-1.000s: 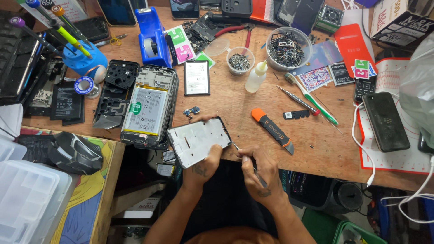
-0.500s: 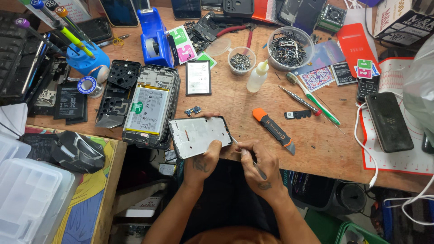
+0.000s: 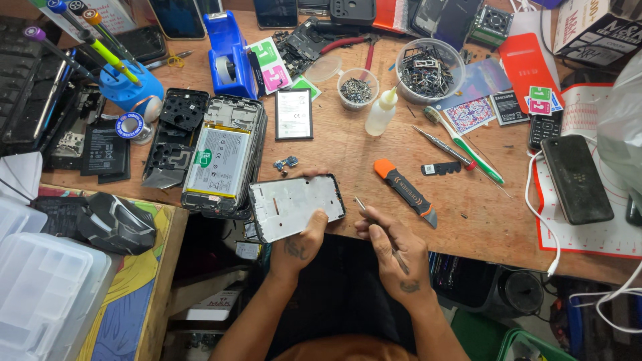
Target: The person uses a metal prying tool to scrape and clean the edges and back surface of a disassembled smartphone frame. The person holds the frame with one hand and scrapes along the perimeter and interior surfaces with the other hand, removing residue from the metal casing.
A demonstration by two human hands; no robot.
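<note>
At the near edge of the wooden workbench, the left hand grips a bare phone mid-frame, thumb on its upper face and fingers curled round its far long edge. The frame is held roughly level, partly over the bench edge and partly over the lap. Its long axis runs left to right, tilted slightly so the right end sits a little farther from the body.

The right hand is closed in a pen-like pinch on a thin metal tool, probably tweezers or a fine pick. The tool's tip points up and to the left, toward the right short end of the frame, and sits just beside that end; whether it touches cannot be told. So the frame lies directly left of the tool, with its nearest corner the lower right one, and the right hand is the nearer working hand.

Just beyond the right hand, an orange-handled pry knife lies diagonally on the bench. To the left of the frame rests an opened phone with its battery exposed, close to the near-left corner. A small loose board part lies just past the frame's far edge.
</note>
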